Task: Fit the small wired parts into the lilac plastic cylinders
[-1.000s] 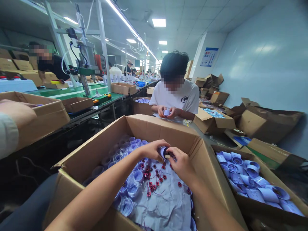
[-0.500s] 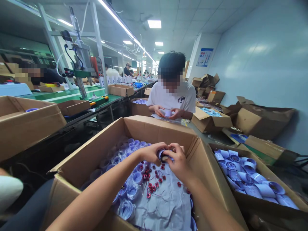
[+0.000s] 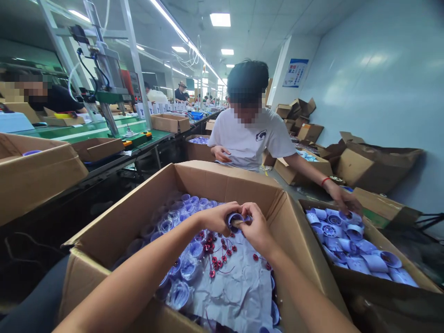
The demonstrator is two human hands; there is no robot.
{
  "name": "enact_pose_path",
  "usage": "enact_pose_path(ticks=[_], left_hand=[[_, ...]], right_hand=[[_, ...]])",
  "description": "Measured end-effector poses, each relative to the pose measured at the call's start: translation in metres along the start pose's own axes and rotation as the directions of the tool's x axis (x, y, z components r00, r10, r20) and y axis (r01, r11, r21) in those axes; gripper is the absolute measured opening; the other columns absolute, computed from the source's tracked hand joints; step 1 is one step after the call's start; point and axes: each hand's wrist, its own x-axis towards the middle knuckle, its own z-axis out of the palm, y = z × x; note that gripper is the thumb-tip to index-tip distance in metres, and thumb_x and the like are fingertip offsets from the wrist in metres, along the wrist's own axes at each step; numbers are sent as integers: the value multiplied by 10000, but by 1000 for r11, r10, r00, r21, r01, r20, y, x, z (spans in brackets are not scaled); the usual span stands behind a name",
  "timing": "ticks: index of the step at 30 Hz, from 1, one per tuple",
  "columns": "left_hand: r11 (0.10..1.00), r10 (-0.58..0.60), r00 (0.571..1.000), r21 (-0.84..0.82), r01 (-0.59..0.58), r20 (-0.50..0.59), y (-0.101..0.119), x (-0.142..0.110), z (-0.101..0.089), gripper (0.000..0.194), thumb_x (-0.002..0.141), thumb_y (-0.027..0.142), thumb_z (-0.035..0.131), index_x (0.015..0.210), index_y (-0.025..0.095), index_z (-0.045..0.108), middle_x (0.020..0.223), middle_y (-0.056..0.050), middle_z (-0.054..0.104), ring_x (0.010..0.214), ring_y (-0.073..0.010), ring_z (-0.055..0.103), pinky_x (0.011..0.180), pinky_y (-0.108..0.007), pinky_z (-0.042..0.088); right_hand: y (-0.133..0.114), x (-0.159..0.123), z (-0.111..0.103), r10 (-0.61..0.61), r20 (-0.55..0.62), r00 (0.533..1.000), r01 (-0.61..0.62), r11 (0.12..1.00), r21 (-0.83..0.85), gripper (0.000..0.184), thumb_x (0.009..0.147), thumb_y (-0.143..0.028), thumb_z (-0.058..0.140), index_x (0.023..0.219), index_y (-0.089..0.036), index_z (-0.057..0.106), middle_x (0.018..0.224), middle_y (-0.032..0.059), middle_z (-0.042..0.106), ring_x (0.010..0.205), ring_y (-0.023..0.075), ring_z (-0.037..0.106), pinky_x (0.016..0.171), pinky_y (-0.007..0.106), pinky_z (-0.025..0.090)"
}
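My left hand [image 3: 215,217] and my right hand [image 3: 255,227] meet over a large open cardboard box [image 3: 145,203]. Both are closed on one small pale-blue plastic cup [image 3: 235,220]; the right fingertips press something small and brownish into its mouth. Beneath them lies a crumpled grey sheet [image 3: 239,289] with several small red coils on thin wires [image 3: 217,256]. Many clear-blue cups [image 3: 180,210] fill the box's left side.
A second box of pale-blue cups [image 3: 350,245] stands at my right; a co-worker in a white shirt [image 3: 248,138] sits opposite and reaches a hand [image 3: 343,199] into it. A green workbench with a press machine [image 3: 104,78] runs along the left, with more cartons around.
The co-worker has stopped handling a part in front of the chest and stretched one arm to the box at my right. My hands stay together on the cup, the right fingers pressing in.
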Motion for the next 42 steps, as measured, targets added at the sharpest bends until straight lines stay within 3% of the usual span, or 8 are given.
enact_pose_path(ticks=[5, 9, 14, 20, 25, 28, 35, 42], left_hand=[[997, 64, 997, -40, -62, 47, 3, -2, 3, 531, 433, -11, 607, 933, 164, 567, 993, -12, 501, 910, -190, 515, 807, -304, 448], [993, 30, 994, -116, -18, 104, 3, -4, 7, 518, 418, -12, 634, 903, 158, 576, 986, -9, 527, 914, -198, 525, 831, -329, 450], [993, 15, 988, -116, -33, -151, 3, -3, 5, 594, 510, 59, 655, 1074, 190, 520, 1091, -35, 471, 1023, -208, 505, 874, -346, 456], [970, 166, 945, 219, -105, -282, 3, 4, 15, 541, 631, 194, 722, 1120, 191, 491, 1127, -87, 468, 1068, -240, 463, 960, -410, 410], [977, 109, 966, 206, -60, -236, -1, 3, 15, 501, 553, 82, 690, 1008, 181, 506, 1004, -41, 444, 894, -177, 499, 808, -306, 473], [973, 99, 982, 224, -61, -162, 1, 1, 14, 475, 538, 83, 683, 968, 175, 501, 981, -33, 443, 908, -183, 482, 828, -310, 463], [959, 119, 992, 264, -105, -39, 5, 6, 12, 484, 485, 46, 631, 934, 172, 500, 994, -29, 458, 923, -189, 480, 854, -313, 462], [974, 56, 995, 216, -72, 79, -3, 7, 13, 666, 459, 51, 629, 1105, 177, 527, 1112, -53, 540, 994, -232, 538, 902, -339, 470]], right_hand=[[-12, -4, 3, 296, 159, 942, -327, 916, 233, 523, 532, -151, 644, 1022, -220, 475, 962, 24, 612, 781, 168, 614, 683, 291, 498], [-16, -4, 0, 325, 340, 883, -437, 833, 340, 581, 498, -116, 645, 1058, -207, 522, 912, 9, 661, 811, 166, 634, 740, 279, 498], [-13, 6, -7, 365, 317, 876, -480, 731, 485, 458, 534, -211, 702, 977, -182, 588, 811, 15, 672, 766, 176, 631, 635, 264, 488], [-13, 6, -2, 458, 172, 872, -449, 610, 653, 475, 499, -237, 738, 950, -186, 599, 878, 39, 685, 796, 187, 640, 658, 288, 505], [-10, 0, 6, 303, 56, 951, -304, 889, 341, 343, 606, -167, 648, 944, -183, 594, 936, 58, 700, 894, 209, 645, 826, 350, 497], [-11, -4, 5, 204, 31, 979, -206, 975, 81, 289, 648, -118, 595, 925, -201, 588, 885, 39, 699, 842, 204, 648, 776, 326, 497], [-28, -9, -2, 126, -36, 991, -129, 880, -457, 254, 665, -8, 533, 822, -200, 588, 772, 72, 692, 729, 239, 642, 621, 288, 419], [-33, -13, 6, 18, -47, 999, -41, 848, -529, 457, 723, 43, 394, 1058, -191, 598, 1003, 125, 674, 881, 239, 633, 725, 323, 438]])
